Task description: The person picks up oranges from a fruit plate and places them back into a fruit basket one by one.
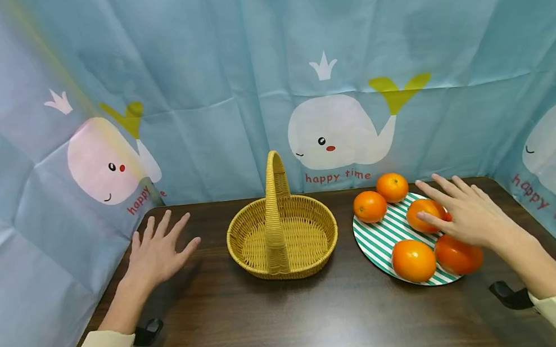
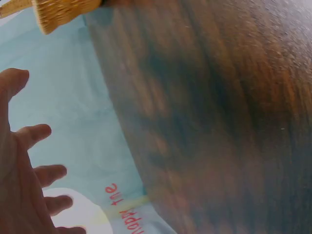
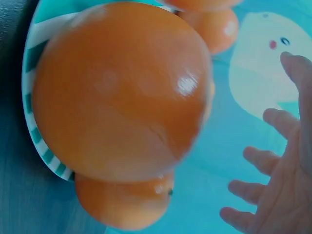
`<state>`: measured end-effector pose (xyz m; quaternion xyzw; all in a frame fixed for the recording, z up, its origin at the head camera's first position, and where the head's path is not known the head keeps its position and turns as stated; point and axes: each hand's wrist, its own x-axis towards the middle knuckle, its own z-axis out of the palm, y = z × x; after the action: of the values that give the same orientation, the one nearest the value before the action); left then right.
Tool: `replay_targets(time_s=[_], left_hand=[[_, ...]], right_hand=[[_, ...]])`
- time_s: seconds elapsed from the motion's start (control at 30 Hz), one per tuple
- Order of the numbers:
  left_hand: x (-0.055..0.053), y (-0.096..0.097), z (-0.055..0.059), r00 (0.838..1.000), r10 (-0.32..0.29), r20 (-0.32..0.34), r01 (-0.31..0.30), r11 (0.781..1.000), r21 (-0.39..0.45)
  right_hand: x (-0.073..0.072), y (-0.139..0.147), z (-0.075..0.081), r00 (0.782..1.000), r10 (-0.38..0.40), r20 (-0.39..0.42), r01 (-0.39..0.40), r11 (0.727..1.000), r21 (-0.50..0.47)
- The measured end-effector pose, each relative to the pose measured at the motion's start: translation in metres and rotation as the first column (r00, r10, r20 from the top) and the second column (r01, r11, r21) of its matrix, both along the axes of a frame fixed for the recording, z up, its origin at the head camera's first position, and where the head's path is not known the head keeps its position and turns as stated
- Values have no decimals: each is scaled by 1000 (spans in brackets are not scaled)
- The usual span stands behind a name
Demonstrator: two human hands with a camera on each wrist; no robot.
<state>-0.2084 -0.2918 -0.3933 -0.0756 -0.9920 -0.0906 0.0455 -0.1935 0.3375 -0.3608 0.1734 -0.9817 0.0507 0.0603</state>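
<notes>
My left hand [image 1: 157, 257] hovers over the table's left side, fingers spread and holding nothing; in the left wrist view its fingers show against the blue curtain. To its right stands a yellow woven basket [image 1: 307, 207] with a tall arched handle and nothing inside. A green-and-white striped plate [image 1: 374, 242] holds several orange fruits, among them an orange [image 1: 369, 207] at its left edge and a larger orange fruit [image 1: 413, 261] in front. My right hand [image 1: 468, 215], spread and holding nothing, is over the plate's right side, partly hiding a redder fruit [image 1: 458, 254].
The dark wooden table [image 1: 274, 332] is backed by a light blue curtain [image 1: 204, 147] printed with whales, which also runs along both sides. Another orange [image 1: 392, 187] sits at the plate's back edge. Black straps [image 1: 510, 295] circle both wrists.
</notes>
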Motion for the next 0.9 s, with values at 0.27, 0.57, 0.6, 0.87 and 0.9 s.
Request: replay_targets(time_s=[0.27,0.57,0.6,0.87,0.9], left_hand=[[1,4,11,988,-151,11,145,963,227],[4,23,-6,964,-263,-33,250,857,451],[5,24,-8,963,-268,-26,249,847,470],[3,31,-26,956,-291,24,230,801,552],[2,31,-28,957,-290,25,228,798,557]], right_hand=[[5,24,19,994,72,87,-45,958,-282],[7,54,15,998,34,56,-6,896,-445],[7,56,14,998,26,52,1,890,-457],[8,75,0,998,11,57,20,851,-524],[8,77,-2,998,12,58,20,846,-533]])
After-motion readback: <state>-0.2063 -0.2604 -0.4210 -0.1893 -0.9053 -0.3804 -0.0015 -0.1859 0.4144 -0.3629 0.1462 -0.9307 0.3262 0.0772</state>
